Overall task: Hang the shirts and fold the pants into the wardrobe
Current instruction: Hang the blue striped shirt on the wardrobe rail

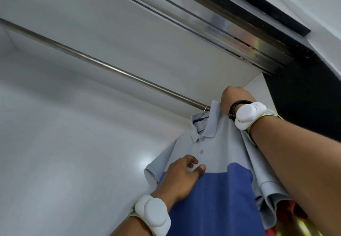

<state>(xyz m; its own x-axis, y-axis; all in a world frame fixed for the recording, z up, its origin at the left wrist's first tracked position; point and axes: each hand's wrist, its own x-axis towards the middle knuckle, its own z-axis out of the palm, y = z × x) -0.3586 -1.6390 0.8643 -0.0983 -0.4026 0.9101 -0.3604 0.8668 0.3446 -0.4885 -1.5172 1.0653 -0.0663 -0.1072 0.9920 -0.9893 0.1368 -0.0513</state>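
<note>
Wardrobe (73, 143): pale panels, rail (103, 64) across.
Shirt (217, 143): at 4 o'clock, hanger (202, 118) hooked on the rail.
Your left hand (182, 175): fingers released, resting on its chest.
Your right hand (234, 97): at 3 o'clock, fingers clenched over its shoulder.
Next: probably let go gently and smooth it.

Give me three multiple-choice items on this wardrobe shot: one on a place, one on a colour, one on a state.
1. The hanger hook sits: A on the rail; B on the door track; C on a shelf.
2. The polo shirt has a lower panel that is: A green; B black; C blue.
3. The left hand: A grips the rail; B rests on the shirt front; C hangs free.
Key: 1 A, the hook loops over the rail's right end; 2 C, blue below the pale grey chest; 3 B, its fingers lie against the fabric.
</note>
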